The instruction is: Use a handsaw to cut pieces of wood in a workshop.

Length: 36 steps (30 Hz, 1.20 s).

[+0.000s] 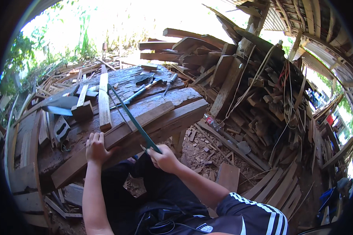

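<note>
The right hand's grip is clamped round the green saw, which slants over the brown board along the desk's near edge. The left hand lies at that edge, left of the saw — whether it clasps anything, I cannot tell. Too little pressure could let the board twist; a skipping saw could then nick that hand — or the pale stick just beside it.

The bow saw crosses a plank on the workbench, left of the lumber pile.
</note>
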{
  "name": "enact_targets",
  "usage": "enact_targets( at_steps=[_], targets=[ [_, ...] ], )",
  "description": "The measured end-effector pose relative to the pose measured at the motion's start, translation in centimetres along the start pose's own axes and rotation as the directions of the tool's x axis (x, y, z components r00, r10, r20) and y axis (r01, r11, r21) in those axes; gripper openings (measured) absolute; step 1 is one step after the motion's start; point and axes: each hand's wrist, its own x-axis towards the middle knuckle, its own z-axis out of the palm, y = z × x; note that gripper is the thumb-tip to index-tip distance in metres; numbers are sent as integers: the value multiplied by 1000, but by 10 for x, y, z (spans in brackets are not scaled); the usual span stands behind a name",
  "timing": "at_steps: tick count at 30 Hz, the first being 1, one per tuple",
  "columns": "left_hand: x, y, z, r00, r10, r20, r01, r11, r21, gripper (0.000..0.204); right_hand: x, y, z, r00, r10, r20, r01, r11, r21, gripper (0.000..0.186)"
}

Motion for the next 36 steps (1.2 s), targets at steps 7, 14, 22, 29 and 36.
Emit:
enact_targets(
  at_steps=[7, 14, 22, 29, 36],
  targets=[
    [15, 10, -26, 994, -36, 102, 41, 998, -45, 93, -84, 3, -14, 995, 49, -84, -68, 967, -247, 40],
    [7, 6, -12, 999, -26, 43, 27, 999, -26, 96, 28, -8, -4, 999, -41, -8, 39, 985, -169, 39],
    [4, 7, -17, 995, -53, 79, 57, 997, -56, 96, -11, 8, -7, 998, -57, -6, 53, 955, -293, 38],
    [11, 5, -18, 999, -18, 39, 20, 999, -38, 97, -71, 9, -13, 995, 74, -60, -82, 986, -145, 38],
    [7, -1, -4, 998, -26, 60, 28, 999, -32, 102, 62, -21, 15, 1000, 6, -14, -8, 992, -123, 37]
  ],
)
